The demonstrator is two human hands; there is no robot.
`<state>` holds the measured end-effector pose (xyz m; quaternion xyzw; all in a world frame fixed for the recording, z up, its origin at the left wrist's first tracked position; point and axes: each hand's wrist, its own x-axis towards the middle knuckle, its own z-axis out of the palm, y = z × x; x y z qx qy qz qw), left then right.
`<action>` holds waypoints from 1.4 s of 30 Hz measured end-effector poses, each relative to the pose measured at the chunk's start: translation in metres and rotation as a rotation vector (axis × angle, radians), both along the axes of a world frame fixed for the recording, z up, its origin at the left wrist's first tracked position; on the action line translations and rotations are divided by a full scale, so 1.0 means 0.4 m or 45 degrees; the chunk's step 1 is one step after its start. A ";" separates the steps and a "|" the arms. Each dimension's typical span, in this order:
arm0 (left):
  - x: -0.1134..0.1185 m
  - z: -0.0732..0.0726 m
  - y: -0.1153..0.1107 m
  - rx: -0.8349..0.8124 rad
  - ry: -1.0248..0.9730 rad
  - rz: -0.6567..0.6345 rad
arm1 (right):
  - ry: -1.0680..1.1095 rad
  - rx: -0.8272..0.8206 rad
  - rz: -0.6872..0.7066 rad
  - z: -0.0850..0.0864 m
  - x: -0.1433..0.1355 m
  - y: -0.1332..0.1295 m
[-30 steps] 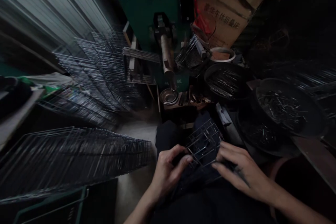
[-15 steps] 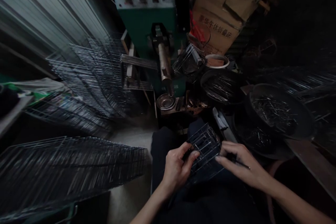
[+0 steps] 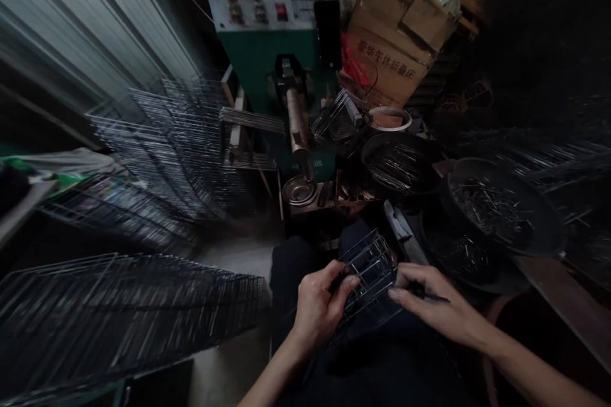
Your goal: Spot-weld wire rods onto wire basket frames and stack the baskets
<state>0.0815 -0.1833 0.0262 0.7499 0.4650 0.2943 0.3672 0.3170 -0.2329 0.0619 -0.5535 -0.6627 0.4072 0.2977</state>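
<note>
A small wire rack (image 3: pixel 375 267) of crossed thin metal bars lies tilted over my lap. My left hand (image 3: pixel 322 299) is closed on its left side, thumb and fingers pinching the bars. At the rack's right edge, my right hand (image 3: pixel 432 299) is closed around a slim dark tool (image 3: pixel 436 298), whose end sticks out past the palm. The tool's tip is hidden by the fingers, and its exact kind cannot be made out. The right fingertips are at the rack's edge bars.
A green machine (image 3: pixel 267 51) with a metal arm (image 3: pixel 296 121) stands ahead. Stacks of wire racks (image 3: pixel 128 311) fill the left side. Pans (image 3: pixel 506 203) of short metal rods stand on the right. A cardboard box (image 3: pixel 386 57) leans behind, and a metal dish (image 3: pixel 300 191) sits below the arm.
The camera view has tilted up slightly, so the machine and pans appear lower. Both hands keep their grip, with the rack nearly unmoved.
</note>
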 end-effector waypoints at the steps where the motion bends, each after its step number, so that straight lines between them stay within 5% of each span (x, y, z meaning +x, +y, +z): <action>1: 0.001 0.000 0.000 0.006 -0.007 -0.005 | -0.029 0.036 0.017 -0.003 0.003 0.002; 4: 0.003 -0.004 0.002 0.021 0.002 0.017 | -0.112 0.158 0.039 -0.010 0.008 0.009; 9: -0.001 -0.011 0.006 0.010 0.002 0.002 | -0.003 -0.029 0.009 -0.007 0.003 0.005; 13: -0.005 -0.007 0.003 0.004 -0.003 0.004 | -0.117 0.136 0.006 -0.015 0.004 0.008; 18: -0.007 -0.001 0.009 -0.012 -0.021 -0.002 | -0.007 0.012 0.019 -0.021 0.004 0.012; 22: -0.007 -0.004 0.009 0.004 -0.037 0.017 | -0.056 0.134 0.041 -0.018 0.006 0.017; 42: -0.015 -0.003 0.007 0.012 -0.033 -0.010 | 0.014 0.085 0.084 -0.031 -0.004 0.013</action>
